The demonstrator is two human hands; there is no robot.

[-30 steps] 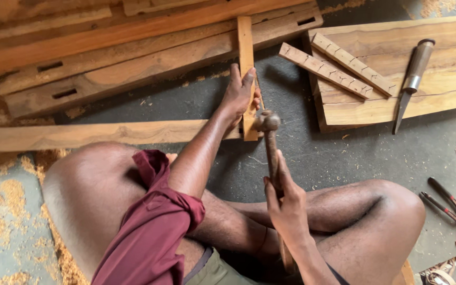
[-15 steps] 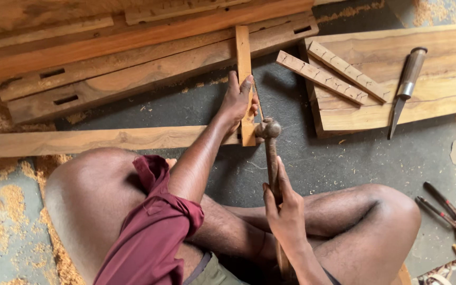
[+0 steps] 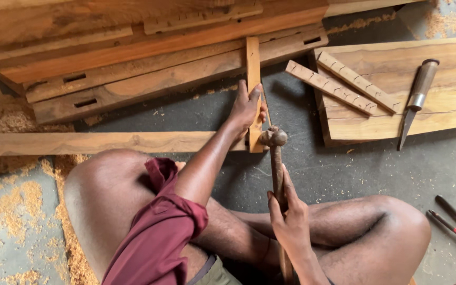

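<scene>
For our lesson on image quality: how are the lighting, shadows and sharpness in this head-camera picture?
Head view: soft, even daylight, no glare; faint shadows beside the left hand and upright slat; hammer head slightly blurred; chisel and floor sharp; mild wide-angle bending at the edges.

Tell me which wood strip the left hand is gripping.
The short upright strip running away from the person, clasped by the left hand. The two notched strips lie slanted and untouched on the slab to the right.
</scene>
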